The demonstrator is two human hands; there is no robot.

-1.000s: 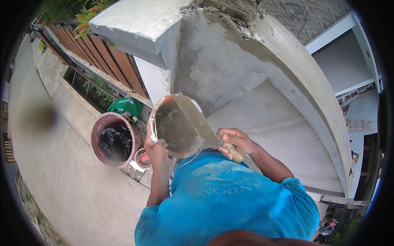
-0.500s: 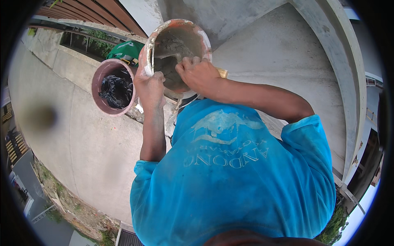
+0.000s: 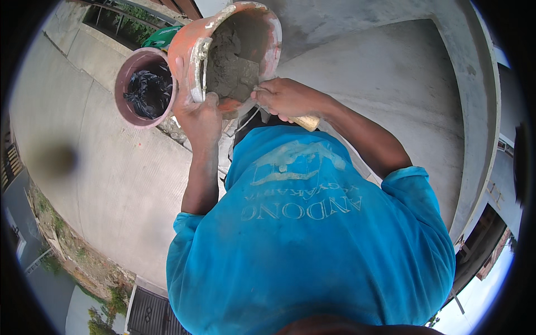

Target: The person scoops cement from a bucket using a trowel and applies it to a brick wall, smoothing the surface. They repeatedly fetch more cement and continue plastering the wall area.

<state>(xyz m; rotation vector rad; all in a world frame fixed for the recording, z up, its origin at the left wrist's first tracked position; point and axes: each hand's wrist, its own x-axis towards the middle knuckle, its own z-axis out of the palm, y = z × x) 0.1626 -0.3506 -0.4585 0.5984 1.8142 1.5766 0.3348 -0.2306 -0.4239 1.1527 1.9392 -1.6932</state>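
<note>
An orange bucket (image 3: 186, 43), its rim crusted with dried cement, tilts with its mouth toward me. Grey wet mortar (image 3: 222, 51) lies inside it. With my left hand (image 3: 201, 120) I grip the bucket's left side at the rim, thumb on the near edge and fingers along the outer wall. My right hand (image 3: 286, 96) is closed around a trowel whose wooden handle (image 3: 306, 122) sticks out below the fist. The trowel's flat blade (image 3: 245, 71), smeared grey, reaches into the bucket against the mortar.
Left of the bucket stands a pink pail (image 3: 119, 84) with crumpled black plastic (image 3: 149, 92) in it. A green bag (image 3: 161, 37) sits behind the pail. A grey plastered wall (image 3: 335, 25) rises beyond the bucket, and a curved concrete edge (image 3: 481, 128) borders the right side.
The bucket has tipped further toward me and sits higher in view. My right hand has drawn back from inside it to the near rim, bringing the trowel blade and handle into sight.
</note>
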